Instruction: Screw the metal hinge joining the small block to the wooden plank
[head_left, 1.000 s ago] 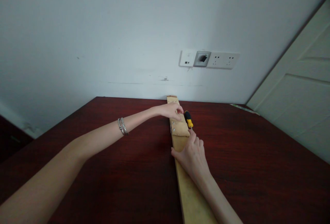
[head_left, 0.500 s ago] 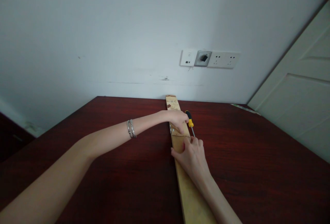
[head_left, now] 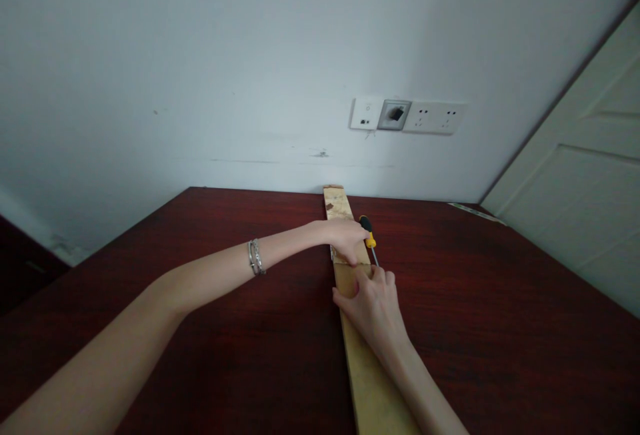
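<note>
On the dark red table point(head_left: 270, 355), a long wooden board point(head_left: 367, 371) lies flat, running from the near side up to the wall point(head_left: 250, 75). Right hand point(head_left: 377, 301) is spread across it, thumb at the left edge, other fingers curled toward the right, so it's gripping the width. Left hand point(head_left: 346, 239) is farther up on top, fingers half bent; can't tell if they're pinching anything. Yellow-and-black screwdriver point(head_left: 370, 242) sits just right of the board.
</note>
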`<state>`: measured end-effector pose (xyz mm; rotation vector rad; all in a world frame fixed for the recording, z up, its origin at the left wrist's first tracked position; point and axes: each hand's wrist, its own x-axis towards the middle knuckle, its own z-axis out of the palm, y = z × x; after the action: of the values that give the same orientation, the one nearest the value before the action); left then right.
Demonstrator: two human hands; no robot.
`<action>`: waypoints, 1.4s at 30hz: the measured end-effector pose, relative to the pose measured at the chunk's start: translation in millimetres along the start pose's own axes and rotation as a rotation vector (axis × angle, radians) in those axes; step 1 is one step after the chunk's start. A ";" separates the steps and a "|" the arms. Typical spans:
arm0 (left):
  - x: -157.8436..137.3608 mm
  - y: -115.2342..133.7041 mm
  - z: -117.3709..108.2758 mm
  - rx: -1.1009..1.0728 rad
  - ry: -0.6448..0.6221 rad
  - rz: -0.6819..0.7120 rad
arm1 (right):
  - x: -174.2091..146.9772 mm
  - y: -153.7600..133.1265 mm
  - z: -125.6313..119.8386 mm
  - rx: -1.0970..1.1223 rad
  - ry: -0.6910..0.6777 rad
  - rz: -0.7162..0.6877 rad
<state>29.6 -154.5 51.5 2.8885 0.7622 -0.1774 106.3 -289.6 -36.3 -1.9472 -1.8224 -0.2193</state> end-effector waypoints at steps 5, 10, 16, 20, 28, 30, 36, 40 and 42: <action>-16.8 -6.9 -8.3 -0.016 0.049 -0.035 | 1.0 0.0 -0.9 -0.021 0.005 0.009; -40.5 -11.1 -9.1 -0.179 0.156 -0.056 | 1.4 1.1 -3.3 -0.006 0.021 0.015; -70.1 -15.9 -7.0 -0.220 0.208 -0.112 | 2.2 2.3 -4.0 0.023 0.030 0.021; -85.1 -25.6 -6.1 -0.201 0.169 -0.159 | 3.3 3.1 -4.5 0.036 0.036 0.024; -95.6 -42.1 0.8 -0.105 0.033 -0.281 | 5.5 7.8 -2.9 0.067 0.078 0.017; -94.2 -45.2 6.2 -0.099 0.007 -0.301 | 5.4 8.2 -3.1 0.083 0.082 0.015; -89.2 -51.5 22.1 -0.094 -0.074 -0.295 | 3.8 9.2 -2.7 0.109 0.100 0.001; -88.4 -53.8 25.7 -0.127 -0.077 -0.263 | 4.2 9.4 -2.1 0.121 0.097 0.007; -87.8 -54.3 26.6 -0.136 -0.068 -0.238 | 4.6 9.3 -1.9 0.130 0.090 0.016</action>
<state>-75.3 -154.5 32.5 2.6449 1.0609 -0.2396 116.2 -286.5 -34.8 -1.8325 -1.7189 -0.1757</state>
